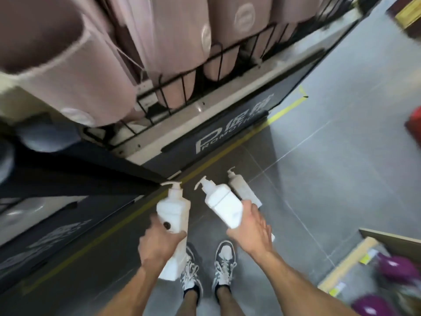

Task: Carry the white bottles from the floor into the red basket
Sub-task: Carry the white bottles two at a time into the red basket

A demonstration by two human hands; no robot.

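Fingers (178,235) of left hand (159,246), right hand (252,228) around white bottles (174,208), near "PROMOTION" panel (227,135).

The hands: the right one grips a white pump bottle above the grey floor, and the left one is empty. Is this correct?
Not quite. The left hand is not empty: it too grips a white pump bottle, as the head view shows. The right hand does grip its white bottle above the grey floor.
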